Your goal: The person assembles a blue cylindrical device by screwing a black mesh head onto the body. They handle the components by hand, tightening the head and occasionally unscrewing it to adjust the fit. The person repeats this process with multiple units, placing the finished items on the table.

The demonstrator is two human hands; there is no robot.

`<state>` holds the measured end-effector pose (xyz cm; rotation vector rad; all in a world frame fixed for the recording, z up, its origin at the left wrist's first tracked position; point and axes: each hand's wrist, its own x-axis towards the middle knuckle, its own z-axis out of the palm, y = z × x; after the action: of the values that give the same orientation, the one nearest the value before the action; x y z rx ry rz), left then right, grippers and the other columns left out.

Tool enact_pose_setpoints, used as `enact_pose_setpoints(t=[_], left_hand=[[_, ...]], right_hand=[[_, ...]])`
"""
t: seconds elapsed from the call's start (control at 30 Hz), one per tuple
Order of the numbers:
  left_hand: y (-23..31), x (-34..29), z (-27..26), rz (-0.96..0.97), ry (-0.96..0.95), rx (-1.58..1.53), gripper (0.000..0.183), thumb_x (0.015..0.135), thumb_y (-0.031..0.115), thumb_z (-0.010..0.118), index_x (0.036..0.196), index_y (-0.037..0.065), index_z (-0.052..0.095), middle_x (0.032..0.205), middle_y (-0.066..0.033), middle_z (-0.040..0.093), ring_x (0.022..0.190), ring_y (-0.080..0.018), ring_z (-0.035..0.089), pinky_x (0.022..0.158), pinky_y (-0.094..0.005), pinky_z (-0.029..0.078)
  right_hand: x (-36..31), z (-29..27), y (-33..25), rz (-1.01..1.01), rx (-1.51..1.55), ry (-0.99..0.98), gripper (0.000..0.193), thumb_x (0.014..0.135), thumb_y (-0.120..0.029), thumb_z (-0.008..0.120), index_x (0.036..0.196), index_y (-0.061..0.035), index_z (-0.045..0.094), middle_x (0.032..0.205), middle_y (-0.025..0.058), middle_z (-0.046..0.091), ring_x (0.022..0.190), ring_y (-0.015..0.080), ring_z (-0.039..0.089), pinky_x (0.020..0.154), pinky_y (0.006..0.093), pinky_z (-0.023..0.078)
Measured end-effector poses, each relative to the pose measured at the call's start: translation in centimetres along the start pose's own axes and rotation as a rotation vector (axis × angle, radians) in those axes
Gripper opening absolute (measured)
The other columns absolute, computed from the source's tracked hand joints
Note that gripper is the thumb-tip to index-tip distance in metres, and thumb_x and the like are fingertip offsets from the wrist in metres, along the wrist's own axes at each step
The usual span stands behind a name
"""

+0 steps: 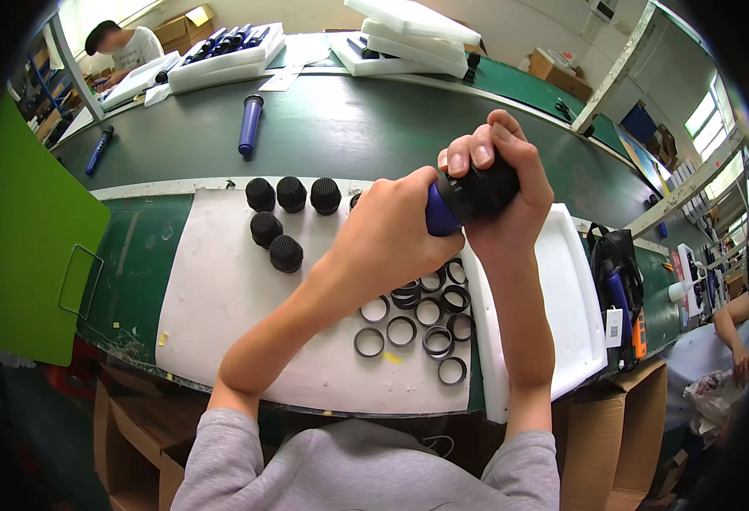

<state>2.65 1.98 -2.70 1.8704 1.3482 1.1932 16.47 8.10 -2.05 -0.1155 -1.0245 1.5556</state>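
Observation:
My left hand (396,213) is wrapped round the blue body of a microphone (443,211), raised above the workbench. My right hand (515,175) closes over its black head end (477,192), the fingers curled across the top. Most of the microphone's body is hidden inside my left hand. Under my wrists, several black rings (401,330) lie loose on the white sheet (221,298), a few of them overlapping. Farther left on the sheet stand several black mesh microphone heads (291,194); another one is partly hidden behind my left hand.
A white foam tray (562,289) lies to the right, beside a black bag (617,289). Beyond the sheet, a blue microphone body (250,126) and another (100,151) rest on the dark green conveyor (332,111). Foam trays with microphones (225,64) are stacked behind. A co-worker (127,51) sits far left.

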Motion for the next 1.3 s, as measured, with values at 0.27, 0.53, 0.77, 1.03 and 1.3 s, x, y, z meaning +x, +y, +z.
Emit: enact_pose_setpoints(t=[0.27, 0.53, 0.77, 1.03, 1.3], left_hand=[[0.33, 0.01, -0.46, -0.026, -0.028, -0.039, 0.034, 0.072, 0.018, 0.073, 0.092, -0.008, 0.063, 0.073, -0.0258, 0.067, 0.071, -0.0438, 0.068, 0.071, -0.0456, 0.056], [0.32, 0.0, -0.45, -0.022, -0.042, -0.069, 0.033, 0.073, 0.018, 0.072, 0.092, -0.008, 0.063, 0.073, -0.0252, 0.067, 0.07, -0.0429, 0.068, 0.07, -0.0447, 0.055], [0.29, 0.03, -0.35, -0.042, -0.054, -0.067, 0.033, 0.073, 0.017, 0.071, 0.093, -0.008, 0.063, 0.074, -0.0259, 0.067, 0.071, -0.0436, 0.068, 0.071, -0.0451, 0.055], [0.26, 0.05, -0.63, -0.062, -0.094, -0.028, 0.03, 0.077, 0.015, 0.076, 0.096, -0.005, 0.064, 0.078, -0.0151, 0.069, 0.069, -0.0253, 0.068, 0.071, -0.0362, 0.054], [-0.1, -0.02, -0.45, -0.029, -0.068, -0.044, 0.034, 0.074, 0.016, 0.074, 0.094, -0.008, 0.063, 0.076, -0.0229, 0.068, 0.072, -0.0384, 0.069, 0.072, -0.0425, 0.055]], right_hand=[[-0.03, -0.11, 0.33, 0.0, 0.003, -0.014, 0.023, 0.095, -0.017, 0.058, 0.113, -0.0023, 0.061, 0.075, 0.0084, 0.06, 0.074, 0.0254, 0.064, 0.075, 0.0392, 0.054], [0.11, -0.42, 0.26, 0.03, 0.015, -0.04, 0.026, 0.093, -0.018, 0.057, 0.113, -0.002, 0.061, 0.075, 0.0084, 0.06, 0.075, 0.0263, 0.065, 0.075, 0.0395, 0.055], [0.12, -0.44, 0.36, 0.036, 0.02, -0.022, 0.025, 0.093, -0.017, 0.056, 0.112, -0.002, 0.06, 0.075, 0.0088, 0.06, 0.075, 0.0267, 0.065, 0.074, 0.0397, 0.055], [0.14, -0.49, 0.36, 0.04, 0.022, -0.024, 0.023, 0.093, -0.017, 0.055, 0.111, -0.0028, 0.059, 0.074, 0.0085, 0.06, 0.074, 0.0265, 0.064, 0.074, 0.0398, 0.054], [0.18, -0.62, 0.51, 0.041, 0.03, -0.04, 0.023, 0.093, -0.017, 0.054, 0.111, -0.0034, 0.059, 0.073, 0.0082, 0.06, 0.073, 0.026, 0.064, 0.074, 0.039, 0.054]])
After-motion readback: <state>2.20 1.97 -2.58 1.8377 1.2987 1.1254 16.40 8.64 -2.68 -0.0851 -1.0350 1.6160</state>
